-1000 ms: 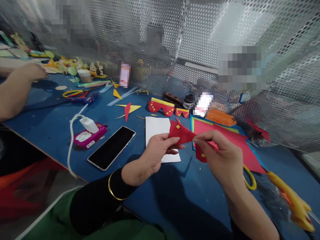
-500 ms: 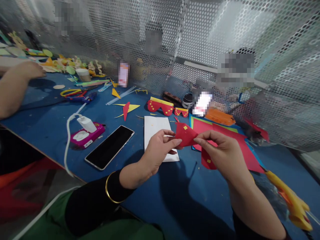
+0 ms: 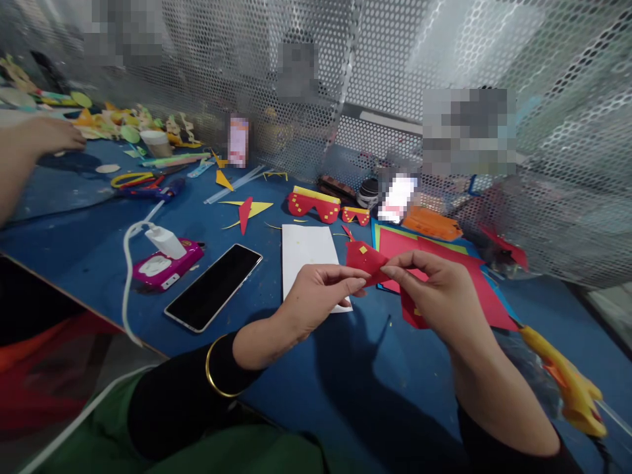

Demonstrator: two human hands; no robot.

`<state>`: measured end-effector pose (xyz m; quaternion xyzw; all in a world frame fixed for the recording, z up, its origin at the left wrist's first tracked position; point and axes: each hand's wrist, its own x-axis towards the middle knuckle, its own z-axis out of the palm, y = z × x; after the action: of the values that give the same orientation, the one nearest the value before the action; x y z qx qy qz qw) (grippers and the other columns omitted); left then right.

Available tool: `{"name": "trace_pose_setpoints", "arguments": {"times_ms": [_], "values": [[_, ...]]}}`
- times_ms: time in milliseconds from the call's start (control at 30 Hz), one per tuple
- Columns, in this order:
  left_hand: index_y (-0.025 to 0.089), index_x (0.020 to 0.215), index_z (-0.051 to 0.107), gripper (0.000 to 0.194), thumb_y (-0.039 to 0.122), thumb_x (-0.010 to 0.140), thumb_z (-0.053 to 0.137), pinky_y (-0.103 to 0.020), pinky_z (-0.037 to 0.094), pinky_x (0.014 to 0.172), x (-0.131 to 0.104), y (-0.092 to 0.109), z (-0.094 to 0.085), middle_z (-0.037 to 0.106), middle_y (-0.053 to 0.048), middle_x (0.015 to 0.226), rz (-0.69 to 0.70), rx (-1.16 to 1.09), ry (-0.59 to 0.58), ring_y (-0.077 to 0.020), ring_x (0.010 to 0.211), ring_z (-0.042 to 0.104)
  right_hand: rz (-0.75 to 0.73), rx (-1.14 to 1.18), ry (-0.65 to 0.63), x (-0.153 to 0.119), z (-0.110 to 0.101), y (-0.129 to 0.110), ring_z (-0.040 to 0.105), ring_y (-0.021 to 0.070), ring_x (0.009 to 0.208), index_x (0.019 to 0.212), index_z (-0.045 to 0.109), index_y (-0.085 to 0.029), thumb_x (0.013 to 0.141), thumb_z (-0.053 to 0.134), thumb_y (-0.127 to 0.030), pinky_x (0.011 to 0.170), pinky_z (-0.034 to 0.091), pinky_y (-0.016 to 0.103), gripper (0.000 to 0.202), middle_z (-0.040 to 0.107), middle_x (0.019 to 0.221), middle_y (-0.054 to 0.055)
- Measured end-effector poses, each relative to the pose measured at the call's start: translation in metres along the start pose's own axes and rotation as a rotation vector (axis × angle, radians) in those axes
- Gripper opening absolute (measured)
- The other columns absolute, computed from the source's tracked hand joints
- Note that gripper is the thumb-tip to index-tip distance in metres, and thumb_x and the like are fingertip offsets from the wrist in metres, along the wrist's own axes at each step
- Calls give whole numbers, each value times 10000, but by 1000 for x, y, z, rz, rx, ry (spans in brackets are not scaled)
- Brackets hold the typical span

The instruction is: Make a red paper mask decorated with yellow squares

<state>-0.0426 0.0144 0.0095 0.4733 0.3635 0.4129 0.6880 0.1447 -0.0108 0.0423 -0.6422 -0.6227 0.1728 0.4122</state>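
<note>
Between my two hands is a red paper cutout with small yellow squares on it, held above the table. My left hand pinches its lower edge between thumb and fingers. My right hand grips it at the middle, thumb against forefinger, and part of the cutout hangs below that hand. Under and behind my left hand lies a white sheet of paper. Beyond it stand a larger red paper mask shape with a yellow top strip and a smaller one.
A phone and a purple power socket lie left. Coloured paper sheets and a yellow glue gun are at right. A blue glue gun lies farther back. A co-worker's hand rests far left. Perforated metal panels stand behind.
My left hand's fingers have shifted right along the cutout's lower edge, closer to my right hand. The view has moved slightly. Both hands still hold the cutout.
</note>
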Motion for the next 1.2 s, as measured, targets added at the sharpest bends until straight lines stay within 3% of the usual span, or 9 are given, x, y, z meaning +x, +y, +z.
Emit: {"name": "trace_pose_setpoints", "arguments": {"times_ms": [133,267,500,867,1200], "values": [[191,834,812,78,205,790,749,-237,535,617,0,0,2,773,-62,815,-13,-36,41,-171,747,733,-96,-6,54,-2,3,-2,687,225,828,759,718,-238,824,695,-408,789,523,383,183,747,867,43],[192,800,806,80,154,789,738,-236,539,629,0,2,3,770,-52,794,-30,-87,64,-157,729,731,-269,-24,131,-5,13,-5,680,245,1019,762,713,-257,856,685,-319,915,508,442,116,738,1006,43],[192,796,806,69,159,773,750,-252,530,666,0,3,1,768,-58,771,-11,-69,49,-164,767,713,-261,37,134,-11,30,-6,654,262,1052,728,732,-267,826,741,-338,908,507,475,121,731,963,43],[175,780,800,39,196,763,772,-239,516,650,-1,2,1,759,-57,784,10,-68,51,-150,750,678,-247,34,192,-14,34,-8,647,255,1072,772,772,-305,819,763,-325,941,491,473,52,727,990,23],[173,778,790,45,194,769,752,-239,534,654,-1,0,2,736,-32,757,47,-62,42,-125,708,646,-358,-71,259,-17,37,-9,632,276,1125,808,752,-285,864,721,-293,996,469,504,65,724,1043,41]]}}
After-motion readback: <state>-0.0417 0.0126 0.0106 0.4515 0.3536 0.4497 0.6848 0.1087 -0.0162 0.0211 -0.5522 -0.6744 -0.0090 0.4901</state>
